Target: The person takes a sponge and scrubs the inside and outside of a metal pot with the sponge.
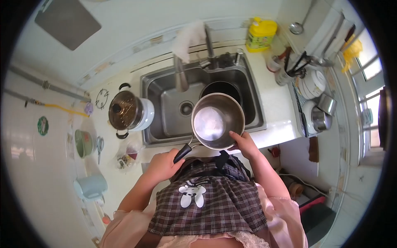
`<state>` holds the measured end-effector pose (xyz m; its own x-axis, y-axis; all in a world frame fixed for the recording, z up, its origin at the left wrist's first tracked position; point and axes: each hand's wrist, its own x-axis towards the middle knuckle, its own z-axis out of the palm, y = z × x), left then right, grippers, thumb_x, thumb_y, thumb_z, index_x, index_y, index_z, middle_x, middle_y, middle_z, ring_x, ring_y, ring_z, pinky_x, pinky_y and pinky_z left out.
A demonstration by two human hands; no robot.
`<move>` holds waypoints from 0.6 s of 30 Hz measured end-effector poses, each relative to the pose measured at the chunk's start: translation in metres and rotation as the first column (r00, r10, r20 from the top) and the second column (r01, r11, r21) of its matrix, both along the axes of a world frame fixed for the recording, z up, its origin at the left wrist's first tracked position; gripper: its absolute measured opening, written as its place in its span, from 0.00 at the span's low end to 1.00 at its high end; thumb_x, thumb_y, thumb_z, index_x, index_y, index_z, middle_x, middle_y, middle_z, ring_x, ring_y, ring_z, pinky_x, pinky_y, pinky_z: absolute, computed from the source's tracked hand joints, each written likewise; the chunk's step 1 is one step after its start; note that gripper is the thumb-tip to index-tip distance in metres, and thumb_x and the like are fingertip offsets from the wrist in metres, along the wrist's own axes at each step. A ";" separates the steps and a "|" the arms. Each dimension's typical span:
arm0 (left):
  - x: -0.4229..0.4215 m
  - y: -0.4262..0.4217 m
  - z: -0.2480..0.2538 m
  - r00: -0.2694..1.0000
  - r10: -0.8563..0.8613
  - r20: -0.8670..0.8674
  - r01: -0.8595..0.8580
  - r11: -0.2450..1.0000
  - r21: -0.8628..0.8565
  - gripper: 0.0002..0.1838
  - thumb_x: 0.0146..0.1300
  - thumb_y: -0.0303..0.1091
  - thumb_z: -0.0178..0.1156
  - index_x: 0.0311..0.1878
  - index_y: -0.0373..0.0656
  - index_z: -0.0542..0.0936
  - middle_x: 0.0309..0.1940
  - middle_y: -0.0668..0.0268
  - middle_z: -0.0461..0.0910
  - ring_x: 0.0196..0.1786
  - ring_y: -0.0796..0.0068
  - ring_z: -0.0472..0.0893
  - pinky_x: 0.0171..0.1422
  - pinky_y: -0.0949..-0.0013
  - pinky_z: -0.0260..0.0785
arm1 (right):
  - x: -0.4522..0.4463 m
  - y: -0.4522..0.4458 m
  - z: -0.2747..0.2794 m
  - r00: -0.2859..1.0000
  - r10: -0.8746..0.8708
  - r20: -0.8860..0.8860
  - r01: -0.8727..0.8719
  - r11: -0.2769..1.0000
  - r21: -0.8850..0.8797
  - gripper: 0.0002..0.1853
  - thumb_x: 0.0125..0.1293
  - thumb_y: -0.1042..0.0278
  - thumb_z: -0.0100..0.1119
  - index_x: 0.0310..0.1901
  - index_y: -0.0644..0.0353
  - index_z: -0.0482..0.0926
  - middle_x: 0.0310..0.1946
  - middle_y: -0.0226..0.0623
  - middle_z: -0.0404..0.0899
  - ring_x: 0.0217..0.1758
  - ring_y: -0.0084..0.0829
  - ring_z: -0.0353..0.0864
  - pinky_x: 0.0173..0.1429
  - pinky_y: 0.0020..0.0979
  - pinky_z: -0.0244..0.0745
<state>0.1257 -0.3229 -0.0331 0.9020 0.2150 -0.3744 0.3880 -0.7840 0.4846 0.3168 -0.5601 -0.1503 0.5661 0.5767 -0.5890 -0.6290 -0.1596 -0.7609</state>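
Note:
A metal saucepan [218, 121] with a black handle is held over the front edge of the sink [161, 89], its inside facing up. My left hand [165, 164] is wrapped round the saucepan's handle. On the other side, my right hand [244, 144] grips the pan's near right rim, thumb over the edge. Behind the saucepan, a dark round pot [221, 87] sits in the right part of the sink, partly hidden. The faucet [181, 76] hangs over the basin, with a pale cloth [188, 39] draped across it.
Left of the sink stands a lidded pot [125, 110] beside a white container [148, 114]. A plastic bag [128, 156], scissors [100, 149], green bowl [84, 143] and light blue jug [92, 187] lie further left. A yellow jug [261, 35] and a dish rack with plates [312, 84] are rightward.

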 end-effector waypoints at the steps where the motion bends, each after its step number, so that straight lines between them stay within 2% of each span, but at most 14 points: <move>1: 0.006 -0.005 0.003 0.999 -0.040 -0.010 0.040 0.998 0.040 0.16 0.63 0.46 0.62 0.41 0.43 0.76 0.24 0.52 0.80 0.30 0.45 0.80 0.35 0.50 0.70 | 0.000 -0.006 -0.004 0.994 -0.111 0.013 0.111 0.994 0.006 0.19 0.70 0.65 0.54 0.47 0.78 0.76 0.37 0.48 0.83 0.34 0.39 0.86 0.32 0.35 0.85; 4: 0.024 -0.017 0.021 1.000 -0.030 0.005 0.031 0.997 -0.068 0.17 0.63 0.45 0.63 0.47 0.44 0.77 0.26 0.51 0.80 0.31 0.46 0.80 0.36 0.52 0.72 | 0.008 -0.024 -0.008 0.983 -0.180 0.019 0.180 0.984 0.017 0.16 0.67 0.70 0.51 0.47 0.79 0.76 0.36 0.50 0.82 0.30 0.39 0.85 0.31 0.34 0.85; 5: 0.026 -0.013 0.015 0.993 -0.090 0.072 0.103 0.977 -0.189 0.20 0.66 0.44 0.62 0.54 0.42 0.75 0.30 0.54 0.83 0.30 0.59 0.82 0.35 0.62 0.73 | 0.011 -0.027 -0.007 0.968 -0.249 -0.011 0.249 0.968 -0.003 0.13 0.63 0.72 0.52 0.39 0.77 0.78 0.30 0.47 0.82 0.24 0.35 0.81 0.28 0.33 0.81; 6: 0.031 -0.016 0.019 0.999 -0.045 0.006 0.043 0.904 -0.425 0.20 0.67 0.43 0.61 0.55 0.40 0.75 0.32 0.56 0.83 0.30 0.64 0.82 0.35 0.65 0.73 | 0.013 -0.034 -0.009 0.965 -0.258 -0.056 0.259 0.966 0.010 0.12 0.63 0.73 0.52 0.39 0.77 0.77 0.29 0.46 0.81 0.23 0.35 0.80 0.26 0.33 0.79; 7: 0.038 -0.018 0.028 0.997 -0.013 -0.071 -0.035 0.778 -0.628 0.20 0.69 0.42 0.60 0.56 0.39 0.74 0.35 0.57 0.83 0.31 0.69 0.82 0.35 0.68 0.73 | 0.018 -0.041 -0.013 0.960 -0.262 -0.098 0.266 0.964 0.026 0.12 0.63 0.73 0.51 0.40 0.77 0.77 0.28 0.46 0.80 0.22 0.35 0.79 0.25 0.32 0.78; 8: 0.047 -0.020 0.037 0.988 0.003 -0.156 -0.126 0.606 -0.785 0.20 0.70 0.42 0.58 0.57 0.37 0.73 0.37 0.58 0.83 0.32 0.74 0.82 0.35 0.71 0.73 | 0.022 -0.045 -0.016 0.955 -0.262 -0.141 0.271 0.962 0.045 0.12 0.63 0.73 0.51 0.40 0.76 0.76 0.28 0.45 0.79 0.21 0.35 0.78 0.23 0.32 0.77; 9: 0.056 -0.021 0.048 0.987 -0.022 -0.159 -0.125 0.519 -0.846 0.20 0.74 0.41 0.52 0.59 0.34 0.71 0.42 0.60 0.83 0.34 0.81 0.80 0.36 0.77 0.73 | 0.020 -0.046 -0.005 0.938 -0.307 -0.161 0.314 0.949 0.018 0.10 0.62 0.74 0.51 0.38 0.75 0.76 0.26 0.45 0.78 0.19 0.34 0.75 0.22 0.33 0.74; 13: 0.084 -0.025 0.057 0.990 -0.016 -0.138 -0.130 0.255 -0.958 0.22 0.77 0.44 0.47 0.61 0.33 0.70 0.44 0.57 0.83 0.34 0.81 0.81 0.36 0.79 0.74 | 0.026 -0.054 -0.003 0.901 -0.352 -0.254 0.386 0.917 0.097 0.07 0.61 0.75 0.52 0.35 0.73 0.75 0.23 0.43 0.76 0.16 0.33 0.72 0.21 0.32 0.70; 16: 0.100 -0.038 0.060 0.997 0.026 -0.078 -0.082 0.233 -0.969 0.23 0.76 0.44 0.47 0.61 0.33 0.70 0.45 0.56 0.83 0.34 0.81 0.81 0.36 0.79 0.74 | 0.029 -0.060 -0.014 0.857 -0.354 -0.374 0.439 0.882 0.172 0.04 0.61 0.77 0.52 0.31 0.69 0.72 0.19 0.40 0.72 0.15 0.30 0.69 0.19 0.30 0.64; 17: 0.104 -0.043 0.052 0.996 0.061 -0.070 -0.081 0.188 -0.979 0.23 0.75 0.44 0.50 0.61 0.33 0.70 0.43 0.56 0.83 0.32 0.81 0.81 0.36 0.79 0.73 | 0.030 -0.060 -0.015 0.842 -0.349 -0.411 0.451 0.874 0.182 0.04 0.61 0.78 0.52 0.29 0.67 0.71 0.18 0.38 0.71 0.15 0.29 0.67 0.19 0.30 0.63; 18: 0.108 -0.046 0.042 0.999 0.035 0.023 0.014 0.229 -0.973 0.22 0.75 0.43 0.50 0.60 0.33 0.71 0.42 0.57 0.83 0.31 0.81 0.80 0.36 0.79 0.73 | 0.030 -0.061 -0.014 0.826 -0.344 -0.447 0.463 0.866 0.189 0.05 0.61 0.78 0.52 0.28 0.66 0.69 0.17 0.37 0.69 0.14 0.28 0.65 0.19 0.29 0.61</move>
<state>0.2337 -0.3691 0.0093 0.9189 -0.2837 -0.2741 0.3575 0.3051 0.8827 0.3468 -0.6209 -0.1644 0.5443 0.5189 -0.6591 -0.8387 0.3542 -0.4138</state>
